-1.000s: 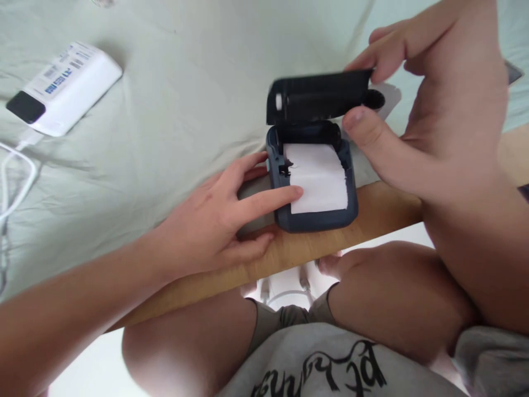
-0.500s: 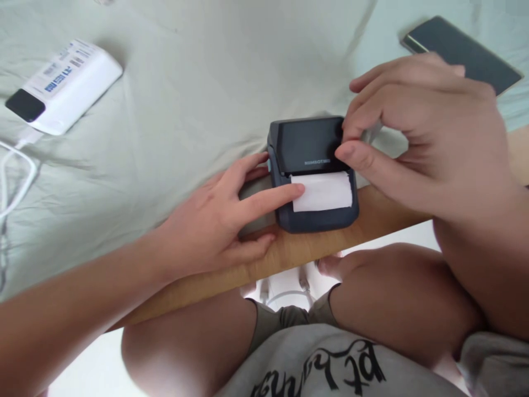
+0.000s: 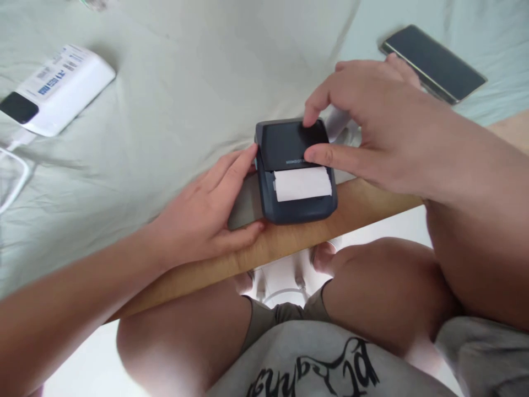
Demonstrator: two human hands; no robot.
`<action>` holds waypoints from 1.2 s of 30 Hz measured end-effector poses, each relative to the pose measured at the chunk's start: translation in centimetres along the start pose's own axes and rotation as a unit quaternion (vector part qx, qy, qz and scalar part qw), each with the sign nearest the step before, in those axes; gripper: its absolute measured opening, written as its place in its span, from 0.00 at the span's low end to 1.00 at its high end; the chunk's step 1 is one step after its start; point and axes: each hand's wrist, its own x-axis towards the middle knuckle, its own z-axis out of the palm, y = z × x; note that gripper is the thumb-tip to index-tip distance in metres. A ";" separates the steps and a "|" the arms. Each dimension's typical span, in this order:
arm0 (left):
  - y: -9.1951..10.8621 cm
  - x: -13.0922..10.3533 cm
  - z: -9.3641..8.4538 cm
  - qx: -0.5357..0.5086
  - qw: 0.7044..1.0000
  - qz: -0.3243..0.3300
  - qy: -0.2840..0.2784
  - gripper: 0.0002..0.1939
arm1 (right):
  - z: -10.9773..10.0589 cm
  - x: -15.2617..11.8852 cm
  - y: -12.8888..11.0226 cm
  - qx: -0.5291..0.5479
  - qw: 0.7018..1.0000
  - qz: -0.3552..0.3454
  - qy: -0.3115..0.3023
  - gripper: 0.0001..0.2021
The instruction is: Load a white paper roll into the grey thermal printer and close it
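A small dark label printer [image 3: 298, 212] sits at the table's front edge, its glossy lid [image 3: 275, 140] down. From the slot below the lid, a strip of white paper [image 3: 303, 184] sticks out over the front. My left hand [image 3: 202, 207] lies beside the printer with its fingers stretched; the fingertips touch the printer's left side and the thumb rests near the wooden edge. My right hand [image 3: 384, 121] is over the right part of the lid, index fingertip and thumb apart on it. Its other fingers are partly hidden.
A white power bank [image 3: 78, 82] with a plugged-in cable [image 3: 25, 171] lies at the left. A dark phone [image 3: 438, 60] lies at the back right, just beyond my right hand. Wrinkled pale green cloth [image 3: 185, 71] covers the table down to its wooden edge [image 3: 372, 201].
My left index finger has left the paper and moved to the printer's side. My right hand has moved left, from the lid's right edge onto its top, with thumb and index wider apart.
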 end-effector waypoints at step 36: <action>0.8 0.1 -1.6 0.013 0.998 0.011 -0.068 0.53 | 1.1 -3.3 -2.9 -0.167 0.985 -0.031 0.032 0.32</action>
